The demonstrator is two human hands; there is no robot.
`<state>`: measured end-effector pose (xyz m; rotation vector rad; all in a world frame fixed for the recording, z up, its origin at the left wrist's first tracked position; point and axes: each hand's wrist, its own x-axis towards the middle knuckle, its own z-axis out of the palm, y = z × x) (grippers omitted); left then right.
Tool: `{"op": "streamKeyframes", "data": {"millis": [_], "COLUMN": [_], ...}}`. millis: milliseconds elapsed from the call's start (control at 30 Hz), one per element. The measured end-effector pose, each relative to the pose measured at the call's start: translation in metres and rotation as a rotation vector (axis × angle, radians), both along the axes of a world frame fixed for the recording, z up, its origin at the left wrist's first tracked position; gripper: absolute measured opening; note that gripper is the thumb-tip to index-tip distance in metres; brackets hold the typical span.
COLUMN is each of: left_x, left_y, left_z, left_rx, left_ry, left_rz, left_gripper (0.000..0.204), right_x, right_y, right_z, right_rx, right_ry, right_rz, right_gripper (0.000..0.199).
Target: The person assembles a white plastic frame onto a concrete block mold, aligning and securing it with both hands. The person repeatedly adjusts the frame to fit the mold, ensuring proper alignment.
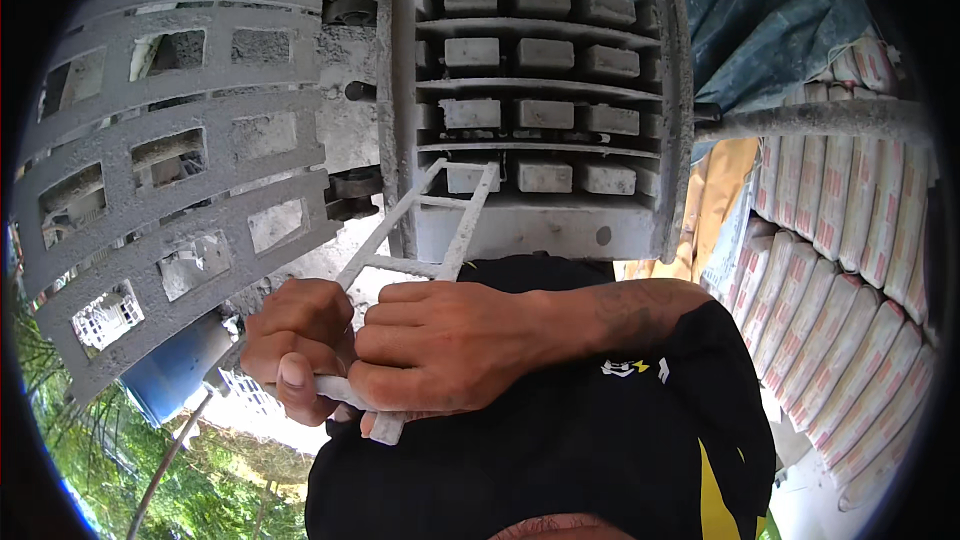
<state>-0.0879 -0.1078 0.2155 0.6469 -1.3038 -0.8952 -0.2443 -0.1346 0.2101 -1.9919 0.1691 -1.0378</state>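
Observation:
In front of my body I grip a grey, dust-coated ladder-shaped metal frame with both hands. My left hand wraps round one side of its near end, thumb showing. Close beside it my right hand is closed over the near part, knuckles up. A short end of the frame sticks out below the right hand. Its far end reaches over the front row of a grey mould box, overlapping a rectangular block. Rows of such blocks, parted by thin plates, fill the box.
Large grey plates with square openings stand at the left, beside hinges. Stacked paper sacks fill the right side. A dark blue tarp hangs at the far right above a horizontal bar. Greenery shows lower left.

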Motion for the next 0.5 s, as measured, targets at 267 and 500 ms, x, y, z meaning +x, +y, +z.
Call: {"op": "streamKeyframes", "data": {"millis": [267, 500], "left_x": [0.007, 0.008], "left_y": [-0.028, -0.048], "left_z": [-0.004, -0.012], "left_rx": [0.099, 0.151], "left_ry": [-0.002, -0.032], "left_rz": [0.032, -0.083], "left_gripper": [0.043, 0.043], "right_x": [0.014, 0.011], "right_y": [-0.031, -0.043], "right_z": [-0.013, -0.021], "right_rx": [0.018, 0.037], "right_ry": [-0.143, -0.155], "right_rz": [-0.114, -0.194], "right_gripper": [0.025, 0.023]}}
